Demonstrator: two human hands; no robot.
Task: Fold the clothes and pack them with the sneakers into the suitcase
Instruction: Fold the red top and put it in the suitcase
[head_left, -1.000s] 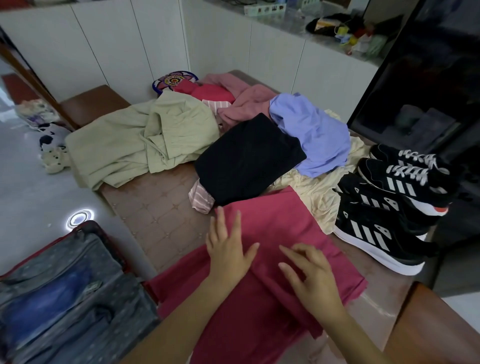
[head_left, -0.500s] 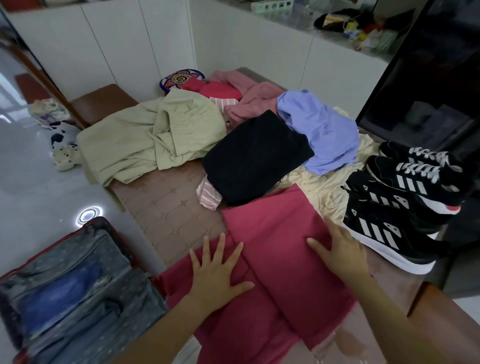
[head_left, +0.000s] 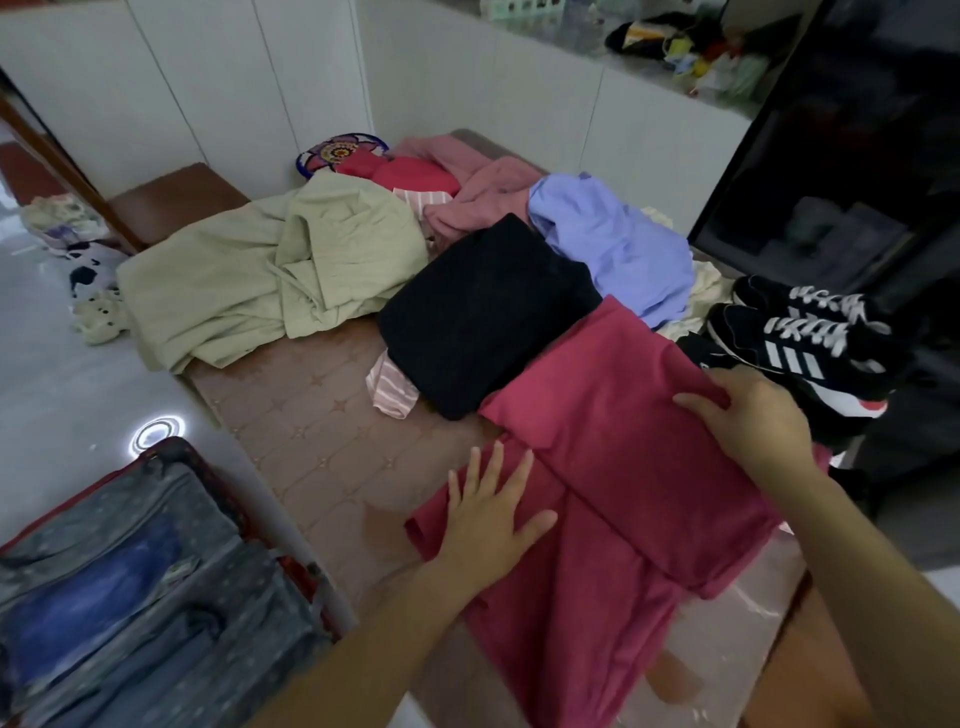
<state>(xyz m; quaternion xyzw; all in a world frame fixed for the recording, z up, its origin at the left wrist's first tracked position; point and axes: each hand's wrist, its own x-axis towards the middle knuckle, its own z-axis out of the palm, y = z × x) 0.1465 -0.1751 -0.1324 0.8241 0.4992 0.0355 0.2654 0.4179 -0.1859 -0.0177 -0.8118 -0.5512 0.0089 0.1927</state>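
Red garment (head_left: 623, 452), partly folded, lies on the near end of a brown patterned table (head_left: 311, 426), one layer doubled over another, its near edge hanging over the table's edge. The left hand (head_left: 488, 519) presses flat on the garment's near-left part, fingers straight and spread. The right hand (head_left: 753, 415) grips the garment's far-right edge, thumb on top and fingers curled over the edge. Just beyond the red garment lies a folded black garment (head_left: 483, 312), touching it, with a striped cloth (head_left: 392, 384) showing from beneath. Farther beyond the red garment lie a pale green garment (head_left: 270, 280), a pink garment (head_left: 483, 195) and a light blue shirt (head_left: 608, 239), all unfolded. To the right of the red garment stand black sneakers (head_left: 800, 343) with white stripes, one partly hidden by the right hand. To the left of the red garment, off the table and lower, lies an open suitcase (head_left: 130, 571) with a grey dotted lining.
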